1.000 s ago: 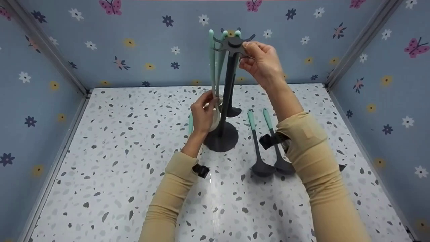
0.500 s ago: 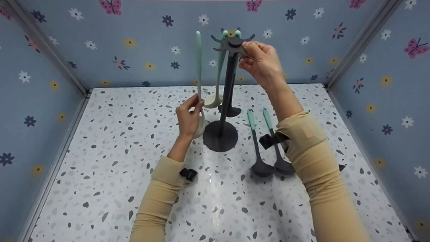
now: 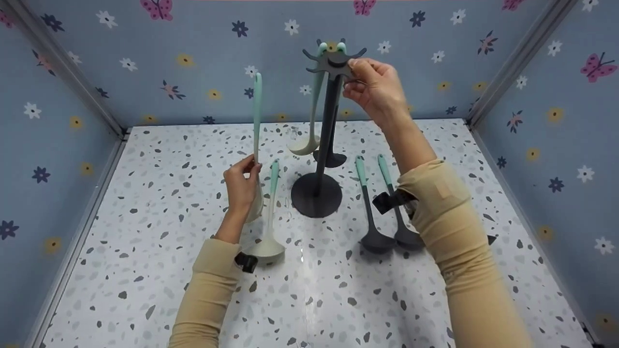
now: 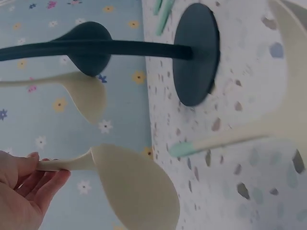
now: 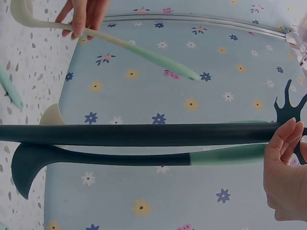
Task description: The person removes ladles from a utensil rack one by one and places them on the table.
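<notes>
Cream ladle (image 4: pixel 136 184) | left fingers (image 3: pixel 244 165) pinching stem (image 4: pixel 72 164), carrying it farther leftward | right fingers (image 3: pixel 362 69) gripping black rack (image 3: pixel 327 125) by its top | unhooking seemingly complete, ladle hanging clear

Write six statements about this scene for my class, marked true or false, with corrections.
1. The left grip holds a cream ladle by its stem. True.
2. The right grip holds a spoon. False: it pinches the hooked top of the stand.
3. A cream utensil and a dark utensil hang from the stand. True.
4. The stand lies on its side. False: it stands upright on its base.
5. In the head view, a loose ladle lies left of the stand. True.
6. The dark ladle lying nearest the stand has a red handle. False: its handle is green.
</notes>
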`<act>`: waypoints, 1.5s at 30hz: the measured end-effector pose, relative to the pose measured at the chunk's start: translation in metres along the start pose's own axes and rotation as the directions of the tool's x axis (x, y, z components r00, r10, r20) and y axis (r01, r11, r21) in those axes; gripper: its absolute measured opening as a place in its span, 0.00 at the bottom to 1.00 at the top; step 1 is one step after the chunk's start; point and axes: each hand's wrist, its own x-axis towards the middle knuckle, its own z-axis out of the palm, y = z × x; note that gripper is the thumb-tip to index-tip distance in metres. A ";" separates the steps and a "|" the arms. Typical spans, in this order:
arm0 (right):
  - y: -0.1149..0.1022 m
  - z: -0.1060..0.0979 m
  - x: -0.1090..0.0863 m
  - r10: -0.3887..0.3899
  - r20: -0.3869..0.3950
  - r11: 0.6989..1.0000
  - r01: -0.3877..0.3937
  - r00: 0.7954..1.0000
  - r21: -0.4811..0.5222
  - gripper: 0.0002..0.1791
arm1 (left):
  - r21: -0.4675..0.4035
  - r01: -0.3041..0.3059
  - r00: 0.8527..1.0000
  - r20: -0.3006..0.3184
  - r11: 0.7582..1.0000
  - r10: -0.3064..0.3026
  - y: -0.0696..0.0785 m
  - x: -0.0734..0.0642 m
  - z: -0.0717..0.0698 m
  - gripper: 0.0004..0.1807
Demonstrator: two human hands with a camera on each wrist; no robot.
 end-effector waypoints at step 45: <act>-0.001 0.001 0.001 0.007 -0.020 1.000 -0.007 1.000 -0.010 0.07 | 0.522 0.367 0.811 0.226 0.770 -0.539 -0.068 -0.041 -0.020 0.09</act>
